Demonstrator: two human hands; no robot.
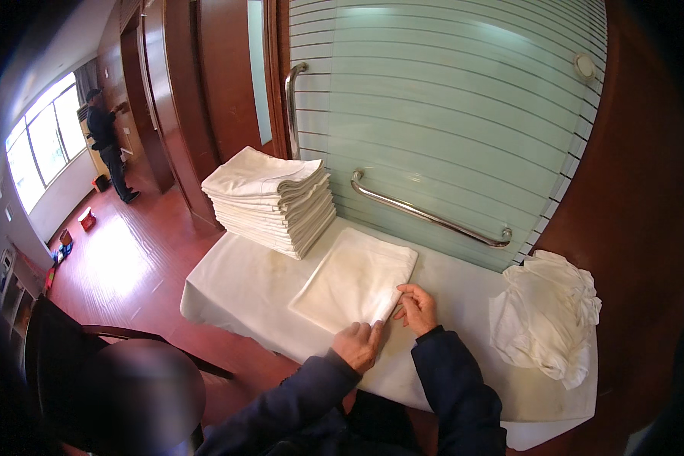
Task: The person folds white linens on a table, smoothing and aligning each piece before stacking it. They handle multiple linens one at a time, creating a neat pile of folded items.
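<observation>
A folded white cloth (356, 276) lies flat on a table covered with a white tablecloth (233, 279). My left hand (358, 345) touches its near corner. My right hand (417, 309) is at the cloth's right edge, thumb and forefinger on the fold; whether they pinch it is hard to tell. Behind and to the left of this cloth stands a tall stack of folded white cloths (268, 205). At the table's right end lies a loose, crumpled heap of white cloth (547, 319).
A frosted glass panel (450, 125) with a metal bar (427, 215) rises behind the table. A dark chair (62, 353) stands at the lower left, beside a blurred round shape. Far left, a person (105, 137) in dark clothes stands near the wall.
</observation>
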